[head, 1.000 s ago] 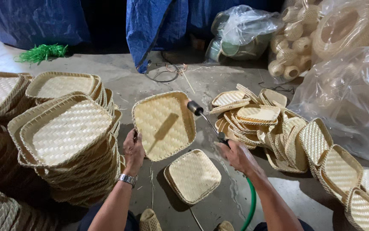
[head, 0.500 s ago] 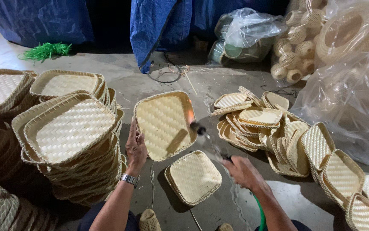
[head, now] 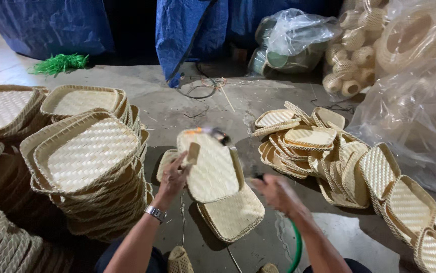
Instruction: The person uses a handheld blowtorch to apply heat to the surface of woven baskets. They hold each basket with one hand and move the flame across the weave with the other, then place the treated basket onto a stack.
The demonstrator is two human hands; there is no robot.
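My left hand point(head: 173, 181) grips the near-left edge of a square woven bamboo tray point(head: 210, 169) and holds it tilted above the floor. My right hand point(head: 277, 193) is closed on a blurred wand-like torch point(head: 221, 135) fed by a green hose point(head: 296, 247). The wand's tip sits at the tray's far edge, where a small orange glow shows. Under the raised tray, a second woven tray point(head: 235, 217) lies flat on the concrete. Part of a third tray point(head: 166, 163) shows behind my left hand.
Tall stacks of woven trays point(head: 84, 162) stand at my left, and a loose pile of smaller trays point(head: 311, 139) spreads at the right. Clear plastic bags of woven goods point(head: 415, 116) fill the right side. Blue tarps point(head: 187, 30) hang at the back.
The held tray has been turned and tilted, and it now sits nearer to me. My right hand has moved left and swung the wand's tip up to the tray's far edge.
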